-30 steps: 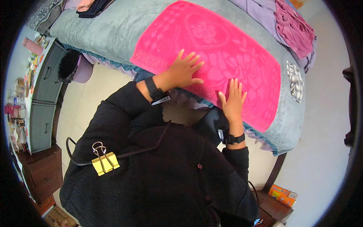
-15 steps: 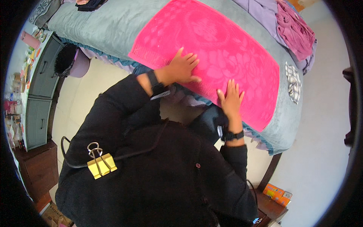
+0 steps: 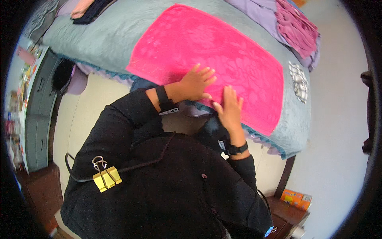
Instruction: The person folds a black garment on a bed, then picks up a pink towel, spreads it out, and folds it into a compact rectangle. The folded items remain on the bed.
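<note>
The left hand (image 3: 195, 84) is open, palm down, its fingers spread and pointing away and to the right; it grasps nothing that shows. The right hand (image 3: 230, 109), just beside it and a little closer to the body, is open too, its fingers nearer together, its thumb out toward the left hand, with nothing seen in its grip. Both are over the near part of a bright pink towel (image 3: 223, 47); how firmly the palms press cannot be told. The towel lies spread out beneath the hands and reaches well beyond them, its raised flower pattern facing up. A black strap (image 3: 162, 95) circles the left wrist, and a similar one the right. Under the towel and to both sides of the hands stretches a bed (image 3: 79, 40) with a grey-blue plush cover. To the right of the right hand, past the towel's edge, is a crumpled checked cloth (image 3: 298, 81); farther beyond both hands, toward the right, lie a lilac cloth (image 3: 258, 16) and a rumpled mauve garment (image 3: 294, 30). Well left of the left hand, a purple bin (image 3: 78, 81) stands beside grey drawers (image 3: 36, 135).
</note>
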